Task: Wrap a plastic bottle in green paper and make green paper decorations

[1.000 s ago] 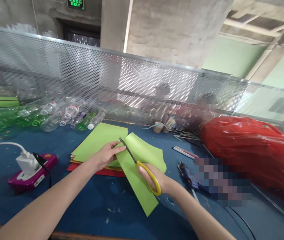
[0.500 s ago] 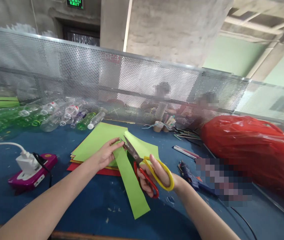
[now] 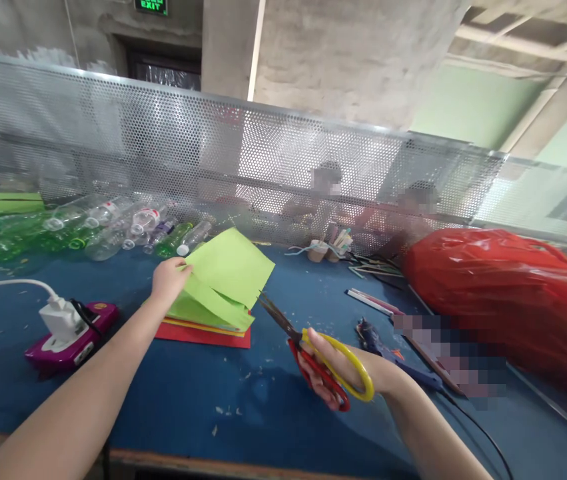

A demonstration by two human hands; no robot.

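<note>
My left hand pinches the left edge of a light green sheet of paper, which tilts up over the paper stack. A slit shows in the green paper, with a green strip in front of it. Below lies the stack of coloured paper, its yellow and red edges showing. Wrapped round the handles of a pair of scissors, one yellow and one red, is my right hand. The blades look nearly closed, and their tips point at the right edge of the green paper.
A purple power strip with a white plug stands at left. Plastic bottles lie along the perforated metal screen. At right are a blue glue gun with its cord and a big red plastic bag. Two people sit behind the screen.
My left hand has moved left, shifting the green paper away from the scissors. The strip no longer hangs towards the table's front edge. My right hand has drawn the scissors right and down.
</note>
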